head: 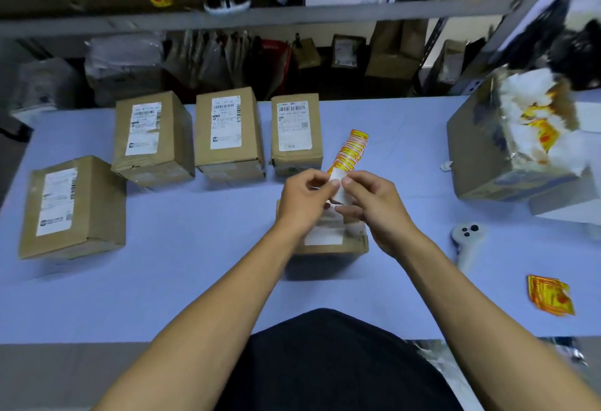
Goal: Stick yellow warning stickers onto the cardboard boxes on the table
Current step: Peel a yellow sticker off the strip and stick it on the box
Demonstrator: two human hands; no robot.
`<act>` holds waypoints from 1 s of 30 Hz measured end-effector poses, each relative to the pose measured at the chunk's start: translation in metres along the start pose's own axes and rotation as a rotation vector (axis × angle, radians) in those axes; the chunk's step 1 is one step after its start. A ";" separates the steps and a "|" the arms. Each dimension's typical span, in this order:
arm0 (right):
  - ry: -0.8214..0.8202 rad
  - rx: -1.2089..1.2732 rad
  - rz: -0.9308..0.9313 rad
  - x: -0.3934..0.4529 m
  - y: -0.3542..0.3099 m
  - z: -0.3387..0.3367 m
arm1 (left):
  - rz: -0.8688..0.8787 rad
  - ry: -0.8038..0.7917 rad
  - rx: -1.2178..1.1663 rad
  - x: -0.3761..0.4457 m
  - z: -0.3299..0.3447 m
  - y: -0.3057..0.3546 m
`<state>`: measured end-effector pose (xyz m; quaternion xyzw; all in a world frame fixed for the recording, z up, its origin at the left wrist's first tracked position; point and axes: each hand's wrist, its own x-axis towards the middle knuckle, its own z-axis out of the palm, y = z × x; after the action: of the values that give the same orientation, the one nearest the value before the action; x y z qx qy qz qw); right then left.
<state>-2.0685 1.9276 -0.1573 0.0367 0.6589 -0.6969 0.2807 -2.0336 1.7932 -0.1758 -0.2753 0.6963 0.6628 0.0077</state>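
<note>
Sticker strip point(349, 152) pinched at its white lower edge by left hand point(304, 204) and right hand point(374, 208), above near cardboard box point(335, 241). Bare blue table point(195, 248) between box rows.

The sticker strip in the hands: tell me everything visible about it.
The sticker strip is a long band of white backing paper carrying a row of yellow warning stickers with red print. It rises tilted up and to the right from the hands, held in the air above the table. Its lower end looks bare white. The left hand and right hand both pinch that end between fingertips, above a cardboard box. The print is unreadable.
</note>
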 end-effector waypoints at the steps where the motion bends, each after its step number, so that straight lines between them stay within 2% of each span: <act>1: 0.035 -0.152 -0.052 -0.001 0.000 -0.001 | -0.008 0.008 0.004 0.000 -0.002 0.000; 4: 0.103 -0.703 -0.321 -0.005 -0.004 -0.013 | -0.084 -0.048 -0.075 0.000 -0.015 0.001; 6: -0.001 -1.031 -0.546 -0.009 -0.009 -0.022 | -0.162 -0.129 -0.119 0.001 -0.027 0.004; 8: -0.146 -1.328 -0.681 -0.010 -0.012 -0.025 | -0.234 -0.207 -0.155 0.001 -0.038 0.005; 10: -0.199 -1.444 -0.743 -0.012 -0.013 -0.022 | -0.284 -0.269 -0.167 0.001 -0.048 0.005; 13: -0.181 -1.408 -0.843 -0.015 -0.012 -0.013 | -0.335 -0.328 -0.151 -0.001 -0.056 0.003; 15: -0.157 -1.337 -0.829 -0.014 -0.010 -0.008 | -0.343 -0.331 -0.137 -0.004 -0.058 0.000; 17: -0.126 -1.164 -0.670 -0.013 -0.007 -0.004 | -0.295 -0.253 -0.130 -0.007 -0.057 0.000; 19: -0.137 -0.915 -0.398 -0.011 -0.009 -0.001 | -0.200 -0.154 -0.120 -0.007 -0.057 0.002; 22: -0.228 -0.543 -0.082 -0.012 -0.012 0.002 | -0.126 -0.257 -0.111 -0.012 -0.060 0.006; 25: -0.264 -0.403 -0.018 -0.014 -0.012 0.005 | -0.086 -0.388 -0.045 -0.020 -0.059 0.004; 30: -0.169 -0.233 -0.005 -0.021 -0.012 0.013 | -0.045 -0.311 -0.159 -0.024 -0.057 0.004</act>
<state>-2.0517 1.9221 -0.1354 -0.0568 0.7096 -0.6169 0.3358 -1.9945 1.7490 -0.1559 -0.1848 0.6257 0.7500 0.1087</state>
